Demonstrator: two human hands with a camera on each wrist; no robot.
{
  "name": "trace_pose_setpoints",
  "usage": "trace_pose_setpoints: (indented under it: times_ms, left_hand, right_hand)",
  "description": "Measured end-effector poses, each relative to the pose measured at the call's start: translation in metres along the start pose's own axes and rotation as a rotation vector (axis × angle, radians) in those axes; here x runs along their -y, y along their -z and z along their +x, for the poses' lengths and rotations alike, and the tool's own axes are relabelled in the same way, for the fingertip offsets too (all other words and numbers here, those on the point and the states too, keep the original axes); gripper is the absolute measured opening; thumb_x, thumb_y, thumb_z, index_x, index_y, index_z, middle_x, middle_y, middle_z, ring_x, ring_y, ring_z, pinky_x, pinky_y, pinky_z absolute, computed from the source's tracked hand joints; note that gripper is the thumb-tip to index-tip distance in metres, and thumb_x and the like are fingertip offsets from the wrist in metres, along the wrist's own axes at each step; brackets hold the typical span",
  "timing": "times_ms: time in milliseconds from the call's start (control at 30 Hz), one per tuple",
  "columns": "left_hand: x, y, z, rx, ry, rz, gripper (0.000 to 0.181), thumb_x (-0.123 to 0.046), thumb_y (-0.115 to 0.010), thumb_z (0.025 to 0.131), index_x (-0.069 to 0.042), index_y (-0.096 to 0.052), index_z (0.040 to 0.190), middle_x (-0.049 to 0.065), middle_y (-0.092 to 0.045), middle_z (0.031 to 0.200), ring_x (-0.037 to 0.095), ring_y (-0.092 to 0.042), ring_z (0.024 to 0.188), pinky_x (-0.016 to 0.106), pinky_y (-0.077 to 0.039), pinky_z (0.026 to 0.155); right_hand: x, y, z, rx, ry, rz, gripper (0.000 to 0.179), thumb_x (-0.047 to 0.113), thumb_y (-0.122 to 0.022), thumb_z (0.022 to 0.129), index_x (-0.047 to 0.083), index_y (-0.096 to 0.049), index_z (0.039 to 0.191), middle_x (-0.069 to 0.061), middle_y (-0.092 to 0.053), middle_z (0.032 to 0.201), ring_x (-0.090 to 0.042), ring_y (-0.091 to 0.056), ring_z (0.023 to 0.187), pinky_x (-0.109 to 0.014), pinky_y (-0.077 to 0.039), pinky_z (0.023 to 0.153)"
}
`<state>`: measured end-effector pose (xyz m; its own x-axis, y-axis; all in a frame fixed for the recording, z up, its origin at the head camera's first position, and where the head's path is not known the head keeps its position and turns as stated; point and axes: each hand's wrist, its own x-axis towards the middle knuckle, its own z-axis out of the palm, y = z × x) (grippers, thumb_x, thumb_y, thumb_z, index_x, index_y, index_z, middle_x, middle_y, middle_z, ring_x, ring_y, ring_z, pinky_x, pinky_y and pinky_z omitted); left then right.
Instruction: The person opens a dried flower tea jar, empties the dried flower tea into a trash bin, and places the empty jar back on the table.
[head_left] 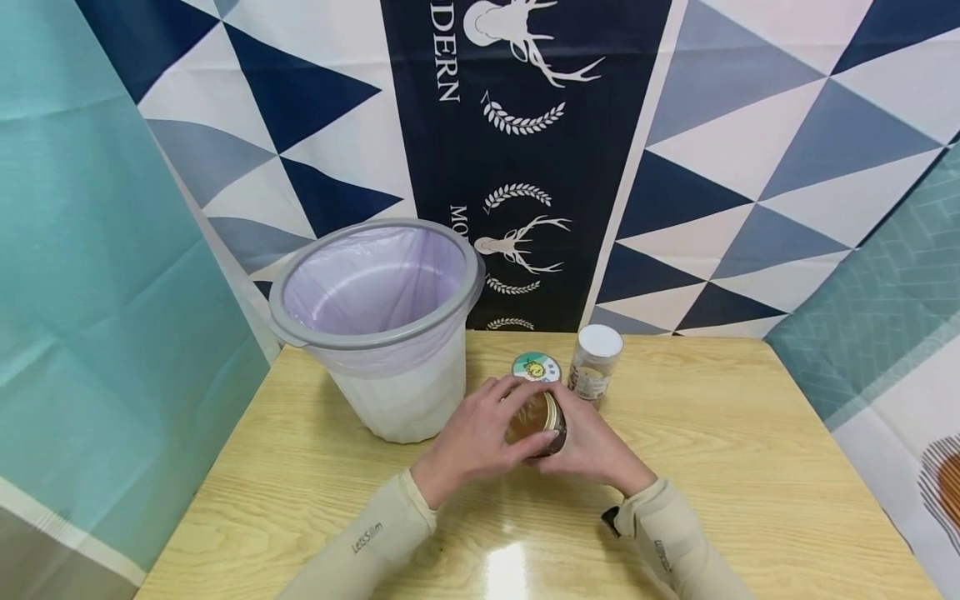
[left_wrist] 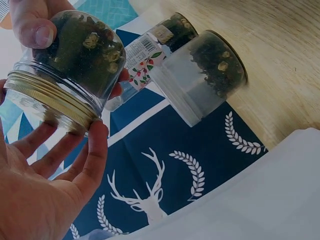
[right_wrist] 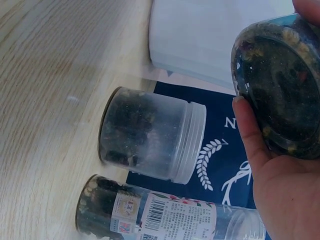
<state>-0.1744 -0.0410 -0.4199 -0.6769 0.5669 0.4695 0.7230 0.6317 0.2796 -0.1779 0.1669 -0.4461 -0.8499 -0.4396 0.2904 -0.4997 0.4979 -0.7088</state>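
Right of the bin, the left hand grips the gold lid of a tipped clear jar, the right hand grips its side, and a short jar and tall jar stand there too.

Left hand curved close beside right hand

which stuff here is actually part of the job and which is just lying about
Part of the job:
- gold-lid jar, gripped by the left fingers and right fingers

Seemingly just standing by, untouched:
- teal-topped jar
- white-topped jar
- lined bin, though it or the jars could come in later
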Motion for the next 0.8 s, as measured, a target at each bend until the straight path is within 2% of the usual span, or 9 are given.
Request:
trace_pose_setpoints:
  times_ms: [233, 433, 800]
  left_hand:
    - [-0.001, -0.001, 0.0, -0.015, 0.047, -0.012, 0.057, -0.056, -0.065, 0.096, -0.018, -0.061, 0.138, 0.004, -0.066, 0.13, 0.023, -0.067, 0.117, 0.039, -0.058, 0.097]
    - [0.002, 0.001, 0.001, -0.019, 0.095, -0.096, 0.056, -0.055, -0.066, 0.095, -0.018, -0.06, 0.137, 0.001, -0.067, 0.123, 0.02, -0.069, 0.109, 0.035, -0.058, 0.095]
    - [0.008, 0.011, 0.0, -0.04, 0.112, -0.258, 0.06, -0.05, -0.073, 0.091, -0.018, -0.058, 0.14, -0.001, -0.065, 0.128, 0.015, -0.068, 0.108, 0.03, -0.059, 0.09]
  right_hand:
    - [-0.001, -0.001, 0.0, 0.012, -0.004, 0.017, 0.101, 0.02, -0.099, 0.06, 0.016, -0.048, 0.146, -0.003, -0.062, 0.137, -0.02, -0.064, 0.118, -0.042, -0.057, 0.1]
    - [-0.002, 0.0, 0.0, 0.015, -0.014, 0.032, 0.095, 0.021, -0.099, 0.06, 0.016, -0.05, 0.142, -0.002, -0.064, 0.132, -0.018, -0.064, 0.114, -0.037, -0.057, 0.096]
    - [-0.004, 0.004, -0.002, -0.046, -0.006, 0.013, 0.09, 0.023, -0.099, 0.061, 0.009, -0.052, 0.136, -0.009, -0.067, 0.128, -0.023, -0.066, 0.111, -0.038, -0.058, 0.095]
